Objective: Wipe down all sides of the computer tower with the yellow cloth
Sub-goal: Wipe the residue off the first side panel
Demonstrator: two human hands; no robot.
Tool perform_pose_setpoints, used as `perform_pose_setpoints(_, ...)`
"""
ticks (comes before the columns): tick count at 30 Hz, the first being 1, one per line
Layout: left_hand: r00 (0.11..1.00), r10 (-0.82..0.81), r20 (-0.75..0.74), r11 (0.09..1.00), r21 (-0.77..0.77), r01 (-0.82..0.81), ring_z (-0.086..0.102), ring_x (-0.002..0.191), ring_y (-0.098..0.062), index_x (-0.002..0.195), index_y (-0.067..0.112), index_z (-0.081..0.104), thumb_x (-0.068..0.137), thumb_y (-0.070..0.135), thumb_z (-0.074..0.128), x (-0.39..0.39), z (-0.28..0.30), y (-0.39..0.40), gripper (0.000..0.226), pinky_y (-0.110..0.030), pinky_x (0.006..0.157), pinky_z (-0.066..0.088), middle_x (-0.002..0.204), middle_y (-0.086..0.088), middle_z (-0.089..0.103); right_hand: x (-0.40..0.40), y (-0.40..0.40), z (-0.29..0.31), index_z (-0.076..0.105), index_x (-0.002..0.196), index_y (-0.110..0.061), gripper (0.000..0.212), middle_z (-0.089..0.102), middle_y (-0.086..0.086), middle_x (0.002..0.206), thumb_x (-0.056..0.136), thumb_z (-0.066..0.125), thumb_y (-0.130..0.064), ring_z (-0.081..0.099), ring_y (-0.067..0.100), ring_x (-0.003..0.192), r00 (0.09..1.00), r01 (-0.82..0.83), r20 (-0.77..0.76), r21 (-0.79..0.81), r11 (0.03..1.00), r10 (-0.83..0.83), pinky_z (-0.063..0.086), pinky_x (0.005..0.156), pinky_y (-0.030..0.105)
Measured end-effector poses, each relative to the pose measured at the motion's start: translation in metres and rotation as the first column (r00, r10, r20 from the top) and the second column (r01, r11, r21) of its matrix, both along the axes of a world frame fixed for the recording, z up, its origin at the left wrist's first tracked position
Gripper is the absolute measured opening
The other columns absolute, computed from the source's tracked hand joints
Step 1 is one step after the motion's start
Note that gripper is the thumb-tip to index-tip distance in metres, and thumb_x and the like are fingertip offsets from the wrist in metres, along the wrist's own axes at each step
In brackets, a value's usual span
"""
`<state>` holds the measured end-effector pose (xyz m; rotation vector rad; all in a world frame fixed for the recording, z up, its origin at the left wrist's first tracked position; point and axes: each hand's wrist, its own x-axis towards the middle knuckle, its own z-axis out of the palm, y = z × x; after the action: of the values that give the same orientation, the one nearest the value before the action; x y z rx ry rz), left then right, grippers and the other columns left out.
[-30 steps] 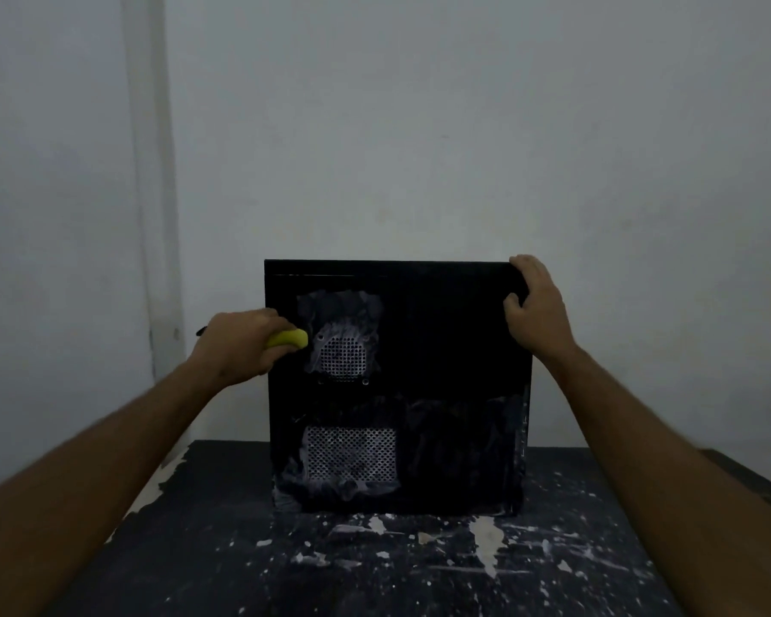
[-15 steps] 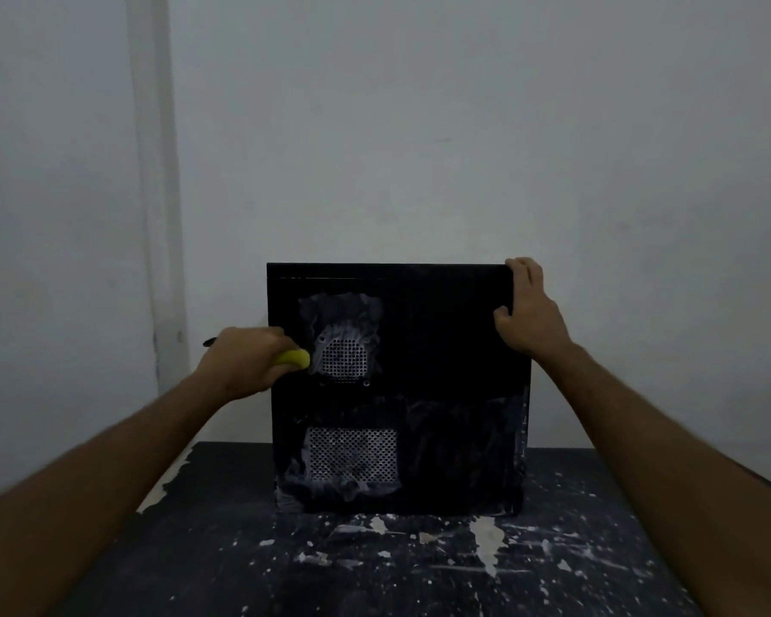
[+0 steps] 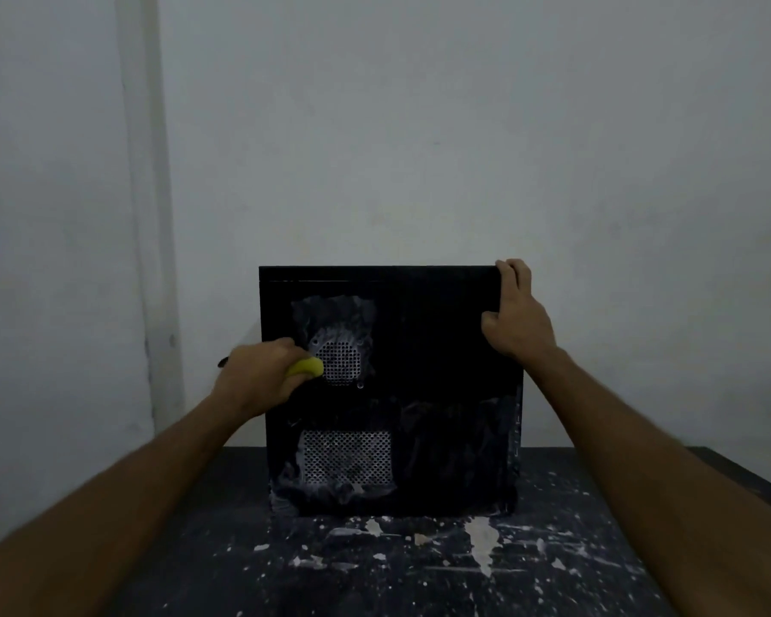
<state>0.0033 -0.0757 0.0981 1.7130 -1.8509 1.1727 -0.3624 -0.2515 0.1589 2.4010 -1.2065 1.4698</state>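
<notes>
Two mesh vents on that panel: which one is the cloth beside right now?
The upper vent, the small squarish one. The cloth in the left hand sits at its left edge; the wider lower vent is well below it.

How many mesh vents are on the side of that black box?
2: the upper vent beside the yellow cloth, the lower vent near the table. Other sides are hidden.
</notes>
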Motion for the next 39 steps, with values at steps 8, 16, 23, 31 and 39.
perform_pose_setpoints(8, 0.997, -0.066, -0.027, 0.989, -0.136, 0.062, 0.067, 0.064, -0.022, 0.105, 0.026, 0.077, 0.089, 0.055, 0.061, -0.013, 0.0, -0.005, 0.036, -0.022, 0.049, 0.029, 0.087, 0.005, 0.066, 0.001, -0.002, -0.003, 0.026, 0.152, -0.014, 0.077, 0.011, -0.005, 0.159, 0.084, 0.062, -0.022, 0.059, 0.036, 0.076, 1.0, 0.013, -0.004, -0.023, 1.0, -0.013, 0.057, 0.068, 0.048)
perform_pose_setpoints(16, 0.987, -0.068, 0.144, 0.997, -0.023, 0.072, 0.069, 0.066, -0.021, 0.096, 0.023, 0.076, 0.089, 0.049, 0.068, -0.018, 0.012, -0.009, 0.028, -0.021, 0.048, 0.028, 0.087, 0.003, 0.067, 0.002, 0.0, -0.002, 0.026, 0.152, -0.012, 0.079, 0.012, -0.003, 0.159, 0.084, 0.064, -0.025, 0.059, 0.034, 0.077, 1.0, 0.015, -0.002, -0.028, 1.0, -0.015, 0.055, 0.066, 0.042)
perform_pose_setpoints(23, 0.983, -0.094, 0.16, 0.996, 0.004, 0.094, 0.067, 0.066, -0.019, 0.084, 0.023, 0.068, 0.087, 0.048, 0.071, -0.027, 0.001, -0.017, 0.026, -0.024, 0.047, 0.037, 0.083, 0.005, 0.066, 0.003, -0.001, -0.002, 0.024, 0.153, -0.013, 0.08, 0.009, -0.006, 0.16, 0.085, 0.064, -0.026, 0.059, 0.033, 0.076, 1.0, 0.014, 0.001, -0.025, 1.0, -0.014, 0.056, 0.067, 0.043)
perform_pose_setpoints(31, 0.99, -0.128, 0.067, 0.983, -0.121, 0.135, 0.061, 0.059, -0.019, 0.076, 0.02, 0.059, 0.093, 0.055, 0.048, -0.05, -0.017, -0.027, 0.04, -0.024, 0.046, 0.025, 0.076, 0.005, 0.061, 0.002, 0.0, -0.003, 0.025, 0.152, -0.014, 0.079, 0.01, -0.005, 0.159, 0.085, 0.064, -0.026, 0.058, 0.032, 0.076, 1.0, 0.015, -0.001, -0.035, 0.999, -0.015, 0.055, 0.066, 0.042)
perform_pose_setpoints(39, 0.997, -0.069, 0.039, 0.981, -0.177, 0.075, 0.065, 0.064, -0.024, 0.083, 0.018, 0.066, 0.094, 0.048, 0.063, -0.067, -0.011, -0.04, 0.032, -0.026, 0.047, 0.029, 0.082, 0.0, 0.063, 0.002, -0.001, -0.003, 0.025, 0.154, -0.013, 0.081, 0.01, -0.004, 0.16, 0.085, 0.064, -0.026, 0.057, 0.032, 0.076, 1.0, 0.009, -0.002, -0.042, 0.999, -0.009, 0.048, 0.064, 0.037)
